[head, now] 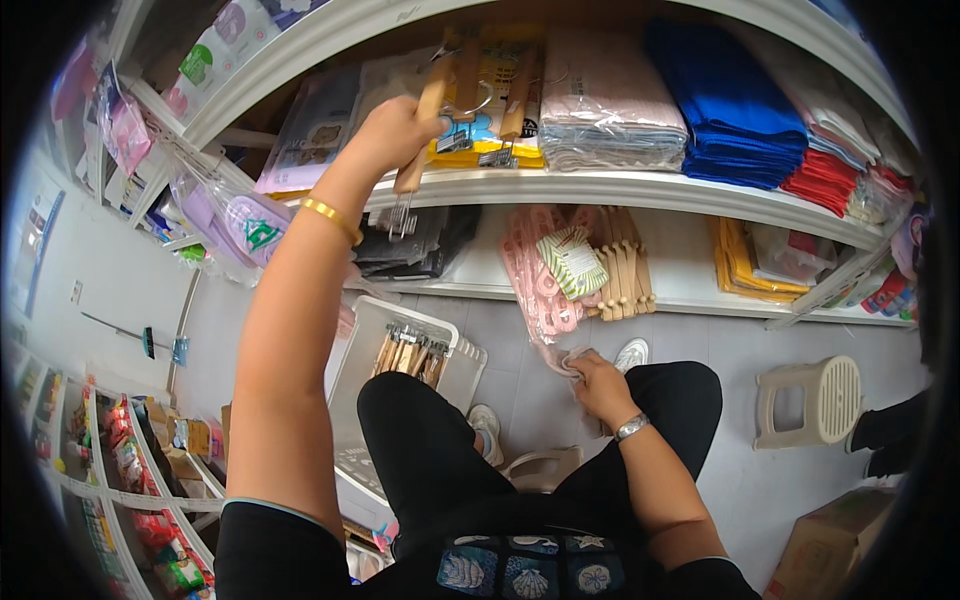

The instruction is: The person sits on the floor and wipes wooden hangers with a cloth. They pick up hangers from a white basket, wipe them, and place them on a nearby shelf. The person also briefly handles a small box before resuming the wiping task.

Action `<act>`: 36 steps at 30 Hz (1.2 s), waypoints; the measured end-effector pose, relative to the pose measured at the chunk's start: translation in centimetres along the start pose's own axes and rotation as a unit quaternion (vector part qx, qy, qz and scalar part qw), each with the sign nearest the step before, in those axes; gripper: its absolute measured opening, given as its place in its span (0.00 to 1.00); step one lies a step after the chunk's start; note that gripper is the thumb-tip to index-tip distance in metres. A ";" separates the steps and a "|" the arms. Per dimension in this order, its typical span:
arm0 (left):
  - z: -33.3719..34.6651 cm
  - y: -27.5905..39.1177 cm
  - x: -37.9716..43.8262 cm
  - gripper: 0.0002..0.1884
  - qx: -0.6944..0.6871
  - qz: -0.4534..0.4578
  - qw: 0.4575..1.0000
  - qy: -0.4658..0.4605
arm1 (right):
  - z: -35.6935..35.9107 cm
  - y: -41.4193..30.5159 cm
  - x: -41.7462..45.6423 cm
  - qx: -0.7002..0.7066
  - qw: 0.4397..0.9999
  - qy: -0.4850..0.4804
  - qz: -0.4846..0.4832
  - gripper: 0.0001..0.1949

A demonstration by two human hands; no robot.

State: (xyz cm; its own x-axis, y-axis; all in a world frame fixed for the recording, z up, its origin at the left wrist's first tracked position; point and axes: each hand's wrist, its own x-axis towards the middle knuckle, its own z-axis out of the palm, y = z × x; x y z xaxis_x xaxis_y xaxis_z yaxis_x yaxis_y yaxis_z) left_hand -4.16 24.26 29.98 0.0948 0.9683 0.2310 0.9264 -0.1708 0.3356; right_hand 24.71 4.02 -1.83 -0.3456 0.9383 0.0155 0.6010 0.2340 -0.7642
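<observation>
My left hand (397,135) grips a wooden clip hanger (410,174) at the front of the upper shelf. Metal clips hang from its lower end. Right behind it, more wooden hangers with metal clips (514,105) lean on yellow packages (487,154). Low over my right knee, my right hand (604,386) is closed on a crumpled greyish-pink cloth (576,361). Below and left of the shelf stands a white plastic basket (469,367), holding several wooden clip hangers (411,351).
Folded pink towels (611,112) and blue towels (727,112) fill the upper shelf's right. Pink hangers (529,277) and a wooden peg rack (626,274) lie on the lower shelf (679,262). A plastic stool (810,401) stands right, by another person's legs (892,431). A cardboard box (829,544) sits lower right.
</observation>
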 end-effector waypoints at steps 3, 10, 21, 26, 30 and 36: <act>1.4 2.1 5.3 0.25 0.033 -0.037 0.999 -0.011 | 0.2 0.1 0.6 0.021 1.000 0.015 -0.010 0.16; 5.5 4.1 12.8 0.25 0.172 0.037 0.984 0.007 | 0.9 -0.1 1.8 0.063 0.998 -0.004 -0.007 0.15; 3.6 0.3 6.3 0.18 -0.053 0.014 0.989 0.135 | 0.9 -1.0 2.8 0.073 0.997 -0.029 0.008 0.15; 5.4 -11.6 -5.4 0.15 -0.005 0.035 0.976 0.215 | 1.3 -1.7 2.7 0.034 0.996 -0.077 0.029 0.18; 9.9 -24.2 -17.3 0.13 -0.072 -0.139 0.968 0.194 | 2.5 -1.9 2.9 0.021 0.994 -0.110 0.010 0.17; 20.4 -34.7 -32.1 0.10 -0.085 -0.384 0.915 0.089 | 4.1 -2.2 3.8 -0.012 0.988 -0.150 0.025 0.18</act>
State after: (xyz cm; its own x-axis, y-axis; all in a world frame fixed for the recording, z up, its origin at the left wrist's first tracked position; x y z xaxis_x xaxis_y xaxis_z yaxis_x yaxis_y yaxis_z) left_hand -31.93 2.81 -7.74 -0.6363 0.7714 0.0076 0.6225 0.5077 0.5956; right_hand 19.06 6.00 -2.73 -0.5107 0.8320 -0.2167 0.6380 0.1978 -0.7442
